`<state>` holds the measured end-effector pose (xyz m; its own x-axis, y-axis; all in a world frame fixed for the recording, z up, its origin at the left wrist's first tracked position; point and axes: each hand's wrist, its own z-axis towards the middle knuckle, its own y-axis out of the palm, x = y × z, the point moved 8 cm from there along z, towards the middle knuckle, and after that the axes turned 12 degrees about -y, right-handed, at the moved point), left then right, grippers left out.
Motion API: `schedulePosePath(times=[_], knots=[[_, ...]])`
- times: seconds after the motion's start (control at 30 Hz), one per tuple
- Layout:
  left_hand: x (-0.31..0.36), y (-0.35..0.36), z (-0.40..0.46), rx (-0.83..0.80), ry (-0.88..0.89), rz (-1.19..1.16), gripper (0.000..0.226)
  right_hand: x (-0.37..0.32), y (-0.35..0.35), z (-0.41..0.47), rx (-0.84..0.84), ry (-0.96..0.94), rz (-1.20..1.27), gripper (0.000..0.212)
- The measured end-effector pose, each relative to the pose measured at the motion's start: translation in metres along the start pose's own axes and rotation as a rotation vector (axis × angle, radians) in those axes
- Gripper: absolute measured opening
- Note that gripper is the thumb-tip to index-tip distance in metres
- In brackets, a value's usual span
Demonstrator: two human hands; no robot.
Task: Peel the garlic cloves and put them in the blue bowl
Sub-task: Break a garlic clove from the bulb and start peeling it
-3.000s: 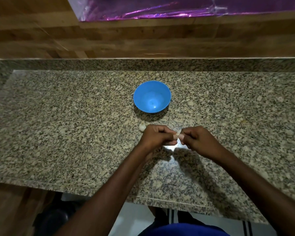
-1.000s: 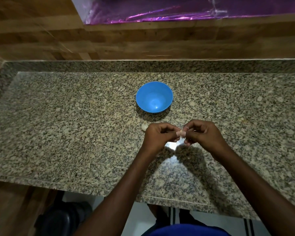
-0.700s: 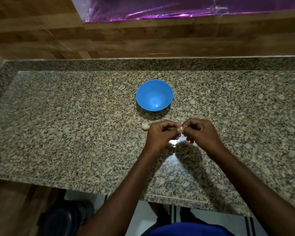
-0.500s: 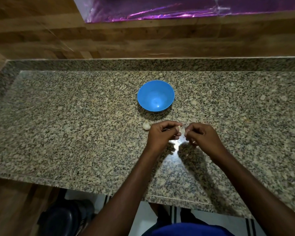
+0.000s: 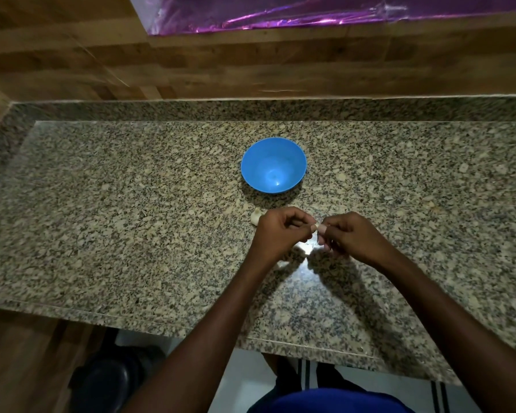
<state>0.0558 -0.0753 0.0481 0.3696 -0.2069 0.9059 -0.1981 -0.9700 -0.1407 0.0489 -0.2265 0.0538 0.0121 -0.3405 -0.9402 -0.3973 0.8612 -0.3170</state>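
Up close, the left hand point(image 5: 280, 231) and right hand point(image 5: 352, 236) meet, each grip pinching 1 small garlic clove point(image 5: 318, 227) between them; its long axis is too hidden to tell. Directly beyond the grip sits the empty blue bowl point(image 5: 273, 165) on the desk point(image 5: 131, 204). Another clove point(image 5: 255, 217) lies just left of the left hand.
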Motion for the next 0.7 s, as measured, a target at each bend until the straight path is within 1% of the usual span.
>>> schedulePosePath(times=[0.07,0.13,0.2,0.3,0.37,0.43,0.5,0.63,0.7], knots=[[0.002,0.0,0.002,-0.03,-0.006,0.016,0.01,-0.003,-0.002,0.001,-0.016,-0.037,-0.092,0.032],[0.004,0.0,0.004,-0.043,-0.023,0.025,0.01,-0.006,-0.005,0.002,-0.011,-0.102,-0.25,0.03],[0.005,0.002,0.005,-0.058,-0.064,-0.011,0.009,-0.012,-0.008,0.001,0.043,-0.201,-0.416,0.029],[0.002,0.006,0.007,-0.079,-0.172,-0.122,0.013,-0.027,-0.002,-0.009,0.121,-0.374,-0.66,0.028],[0.0,0.008,0.008,-0.076,-0.216,-0.158,0.014,-0.034,0.005,-0.017,0.142,-0.428,-0.746,0.025],[-0.001,0.01,0.007,-0.087,-0.229,-0.185,0.011,-0.036,0.005,-0.019,0.152,-0.432,-0.74,0.029],[-0.001,0.011,0.006,-0.1,-0.216,-0.189,0.009,-0.032,0.001,-0.015,0.142,-0.384,-0.687,0.027],[0.004,0.01,0.007,-0.116,-0.09,-0.035,0.014,-0.012,-0.007,-0.006,0.097,-0.129,-0.411,0.033],[0.006,0.011,0.004,-0.125,-0.031,0.057,0.016,-0.007,-0.009,-0.006,0.087,-0.049,-0.288,0.035]])
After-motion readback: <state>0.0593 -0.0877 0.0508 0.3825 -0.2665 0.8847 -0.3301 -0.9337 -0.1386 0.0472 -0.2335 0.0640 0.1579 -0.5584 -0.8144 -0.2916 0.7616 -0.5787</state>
